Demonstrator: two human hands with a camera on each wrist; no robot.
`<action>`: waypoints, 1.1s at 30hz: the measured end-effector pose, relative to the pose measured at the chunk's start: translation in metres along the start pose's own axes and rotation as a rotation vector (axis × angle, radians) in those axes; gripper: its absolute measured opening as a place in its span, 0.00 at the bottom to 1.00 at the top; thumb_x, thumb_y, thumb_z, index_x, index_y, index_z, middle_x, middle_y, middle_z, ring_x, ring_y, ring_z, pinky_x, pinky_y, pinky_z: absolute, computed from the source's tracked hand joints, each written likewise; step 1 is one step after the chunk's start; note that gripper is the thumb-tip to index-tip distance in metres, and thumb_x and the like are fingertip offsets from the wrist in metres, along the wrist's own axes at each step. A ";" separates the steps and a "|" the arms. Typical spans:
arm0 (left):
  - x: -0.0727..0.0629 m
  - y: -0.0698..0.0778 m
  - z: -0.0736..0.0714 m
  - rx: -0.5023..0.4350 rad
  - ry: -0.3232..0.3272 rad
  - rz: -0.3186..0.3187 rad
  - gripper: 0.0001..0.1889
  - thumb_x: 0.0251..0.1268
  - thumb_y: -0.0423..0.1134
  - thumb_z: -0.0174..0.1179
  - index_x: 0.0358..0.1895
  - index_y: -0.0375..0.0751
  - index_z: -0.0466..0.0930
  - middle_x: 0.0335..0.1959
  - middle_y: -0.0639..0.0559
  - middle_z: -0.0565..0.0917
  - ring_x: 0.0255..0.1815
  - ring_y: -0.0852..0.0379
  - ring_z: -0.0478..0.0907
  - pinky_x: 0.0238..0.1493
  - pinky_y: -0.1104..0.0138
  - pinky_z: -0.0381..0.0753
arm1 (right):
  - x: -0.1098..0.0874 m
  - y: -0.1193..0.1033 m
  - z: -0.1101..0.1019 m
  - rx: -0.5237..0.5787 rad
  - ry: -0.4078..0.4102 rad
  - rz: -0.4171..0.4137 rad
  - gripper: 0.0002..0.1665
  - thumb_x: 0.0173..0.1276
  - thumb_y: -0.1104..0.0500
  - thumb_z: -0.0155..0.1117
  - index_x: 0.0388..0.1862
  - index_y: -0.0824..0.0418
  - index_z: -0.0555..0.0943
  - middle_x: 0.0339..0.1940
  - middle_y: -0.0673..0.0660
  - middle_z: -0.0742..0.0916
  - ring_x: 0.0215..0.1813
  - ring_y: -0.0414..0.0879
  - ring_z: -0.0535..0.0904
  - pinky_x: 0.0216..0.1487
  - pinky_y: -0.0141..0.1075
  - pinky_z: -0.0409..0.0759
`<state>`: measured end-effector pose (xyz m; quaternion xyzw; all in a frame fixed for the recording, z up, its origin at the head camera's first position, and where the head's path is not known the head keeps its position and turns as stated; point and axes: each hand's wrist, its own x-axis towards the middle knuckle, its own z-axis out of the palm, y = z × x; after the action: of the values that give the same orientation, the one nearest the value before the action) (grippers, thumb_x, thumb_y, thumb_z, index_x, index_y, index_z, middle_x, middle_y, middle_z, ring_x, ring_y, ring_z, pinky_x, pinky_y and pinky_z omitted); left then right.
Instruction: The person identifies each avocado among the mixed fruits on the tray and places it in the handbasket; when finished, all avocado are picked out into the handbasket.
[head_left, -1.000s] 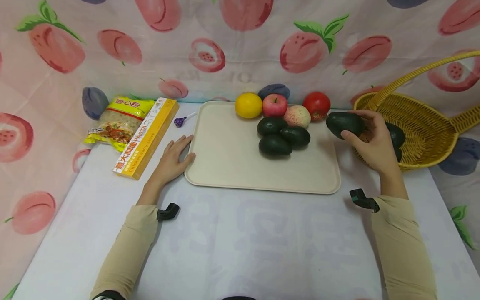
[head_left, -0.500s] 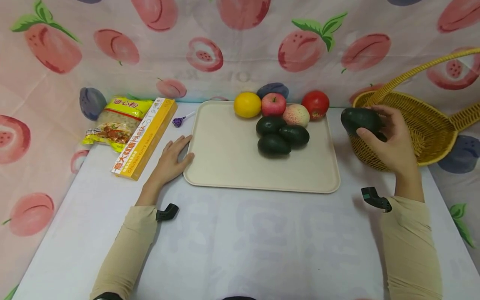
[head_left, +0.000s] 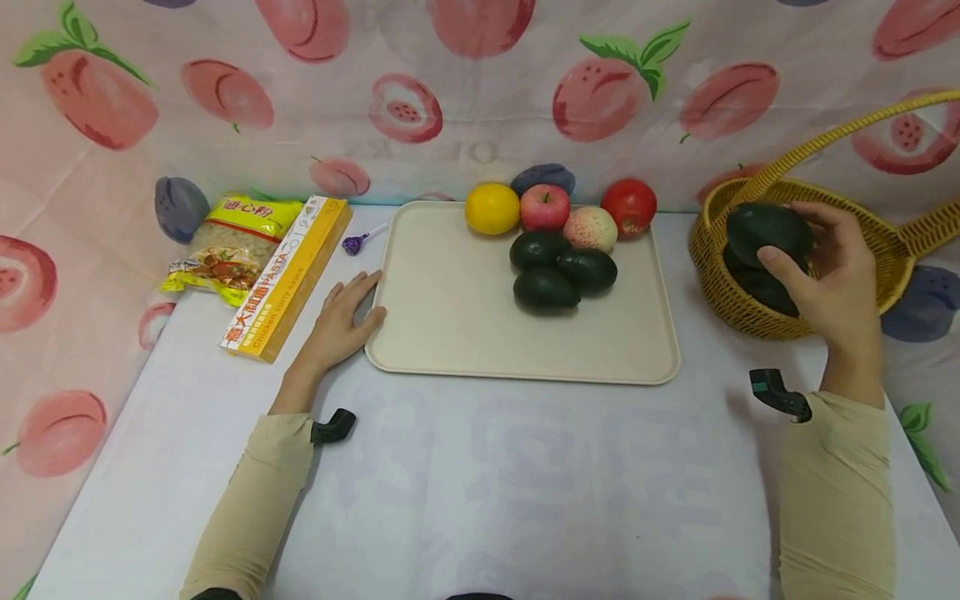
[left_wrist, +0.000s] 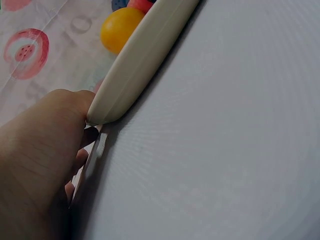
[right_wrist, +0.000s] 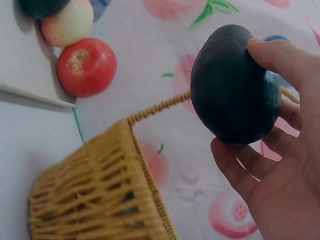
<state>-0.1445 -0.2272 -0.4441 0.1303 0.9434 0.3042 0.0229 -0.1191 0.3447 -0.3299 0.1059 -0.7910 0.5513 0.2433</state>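
Note:
My right hand (head_left: 843, 275) grips a dark green avocado (right_wrist: 235, 85) between thumb and fingers, above the near left part of a yellow wicker basket (head_left: 712, 292). Beneath it, inside the basket, more dark avocado (head_left: 765, 287) shows, partly hidden by the held one and the hand. At the left edge of a cream tray (head_left: 450, 333), my left hand (head_left: 341, 321) lies with its fingers extended, touching the rim. Three avocados (head_left: 546, 287) sit together on the tray, in front of a lemon (head_left: 492, 208), an apple (head_left: 545, 207) and a pale speckled peach (head_left: 591, 229).
A red tomato-like fruit (head_left: 628, 207) sits at the tray's back right corner. Left of the tray are a purple-wrapped lollipop (head_left: 354, 244), a yellow pasta box (head_left: 288, 283) and a yellow noodle bag (head_left: 236, 242). The basket's tall handle (head_left: 832, 137) arches up beside the patterned cloth backdrop.
The right hand has carried the avocado rightward, from beside the tray's right edge to above the basket. The left hand stays at the tray's edge.

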 end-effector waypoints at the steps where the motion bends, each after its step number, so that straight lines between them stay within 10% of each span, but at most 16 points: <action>1: 0.000 0.000 0.000 0.000 0.001 0.003 0.32 0.68 0.50 0.51 0.74 0.51 0.55 0.74 0.44 0.60 0.77 0.48 0.49 0.79 0.55 0.35 | 0.000 0.002 -0.002 0.037 0.012 -0.004 0.33 0.52 0.75 0.64 0.61 0.70 0.72 0.56 0.54 0.79 0.53 0.41 0.76 0.52 0.22 0.74; 9: -0.001 0.001 -0.001 -0.005 0.007 0.009 0.32 0.68 0.51 0.51 0.73 0.51 0.55 0.74 0.45 0.61 0.77 0.48 0.49 0.79 0.55 0.35 | 0.000 0.016 -0.020 0.072 0.107 -0.001 0.33 0.52 0.74 0.65 0.60 0.70 0.72 0.56 0.57 0.79 0.51 0.42 0.77 0.47 0.23 0.75; 16: 0.001 -0.001 0.000 -0.003 0.000 0.006 0.32 0.68 0.51 0.51 0.74 0.53 0.54 0.74 0.45 0.60 0.77 0.49 0.49 0.79 0.55 0.35 | 0.000 0.029 -0.036 -0.229 0.225 0.213 0.33 0.58 0.67 0.66 0.64 0.53 0.73 0.60 0.46 0.77 0.56 0.39 0.76 0.59 0.25 0.75; 21: 0.001 -0.002 0.000 0.001 -0.010 -0.006 0.32 0.68 0.52 0.50 0.74 0.54 0.54 0.74 0.47 0.60 0.78 0.49 0.48 0.79 0.55 0.34 | -0.001 0.036 -0.044 -0.217 0.292 0.324 0.33 0.58 0.67 0.65 0.64 0.51 0.73 0.60 0.45 0.76 0.60 0.39 0.74 0.65 0.28 0.72; 33: 0.001 -0.002 0.001 0.001 -0.003 -0.007 0.32 0.69 0.52 0.50 0.74 0.53 0.55 0.74 0.47 0.60 0.77 0.49 0.49 0.79 0.55 0.35 | -0.003 0.050 -0.059 -0.502 0.261 0.642 0.35 0.61 0.50 0.63 0.67 0.33 0.65 0.63 0.37 0.71 0.60 0.30 0.67 0.67 0.26 0.65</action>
<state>-0.1458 -0.2282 -0.4465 0.1276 0.9439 0.3036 0.0253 -0.1220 0.4176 -0.3560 -0.2788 -0.8561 0.3983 0.1754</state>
